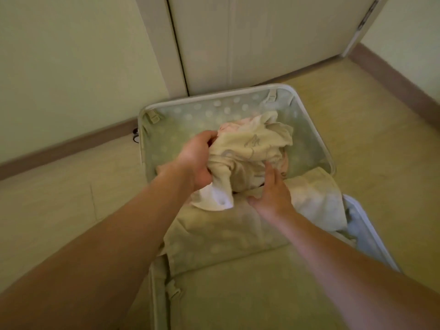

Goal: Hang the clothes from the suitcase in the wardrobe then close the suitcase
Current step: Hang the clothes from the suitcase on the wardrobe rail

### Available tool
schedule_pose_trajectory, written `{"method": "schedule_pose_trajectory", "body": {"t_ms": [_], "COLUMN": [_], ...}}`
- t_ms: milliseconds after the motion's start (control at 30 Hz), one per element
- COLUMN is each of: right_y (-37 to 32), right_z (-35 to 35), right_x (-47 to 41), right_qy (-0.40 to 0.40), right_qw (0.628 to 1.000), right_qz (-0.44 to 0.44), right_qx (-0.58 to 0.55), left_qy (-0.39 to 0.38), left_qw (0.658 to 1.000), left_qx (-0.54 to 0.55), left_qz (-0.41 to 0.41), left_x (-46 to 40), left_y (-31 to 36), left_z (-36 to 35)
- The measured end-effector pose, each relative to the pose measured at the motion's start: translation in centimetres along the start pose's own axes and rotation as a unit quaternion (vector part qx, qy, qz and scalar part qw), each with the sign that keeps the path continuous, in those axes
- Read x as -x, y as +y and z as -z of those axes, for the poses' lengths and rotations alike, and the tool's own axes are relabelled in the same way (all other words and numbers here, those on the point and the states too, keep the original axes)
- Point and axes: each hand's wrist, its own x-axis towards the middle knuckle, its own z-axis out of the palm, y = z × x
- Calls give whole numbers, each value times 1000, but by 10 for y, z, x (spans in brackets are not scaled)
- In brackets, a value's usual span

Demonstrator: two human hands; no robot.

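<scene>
Floor (59, 210), open suitcase (309, 120), clothes (250, 151) between hands (left (195, 160) gripping)

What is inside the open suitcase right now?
The suitcase holds a bundled cream garment, gripped by the left hand and touched by the right hand, with pink fabric behind. Anything beneath is covered.

Suitcase (238, 96) open flat on floor, polka-dot lining. Crumpled cream clothes (252, 153) bunched in far half. Wardrobe (262, 39) doors closed behind.
</scene>
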Motion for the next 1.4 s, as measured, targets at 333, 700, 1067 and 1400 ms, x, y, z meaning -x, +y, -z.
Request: {"method": "schedule_pose_trajectory", "body": {"t_ms": [333, 700, 1067, 1400], "right_y": [-138, -348, -520, -475], "right_z": [102, 271, 243, 50], "right_x": [106, 373, 657, 703], "right_qy": [44, 38, -117, -91], "right_qw": [974, 863, 743, 901], "right_qz": [15, 6, 216, 395], "right_qx": [-221, -504, -622, -156], "left_qy": [-267, -158, 84, 309], "left_qw": [963, 888, 852, 860], "left_qx": [-26, -402, -261, -256], "left_qz": [-10, -158, -447, -314], "left_x": [210, 564, 838, 838], "left_y": [85, 152, 103, -74], "left_z": [24, 73, 189, 313]}}
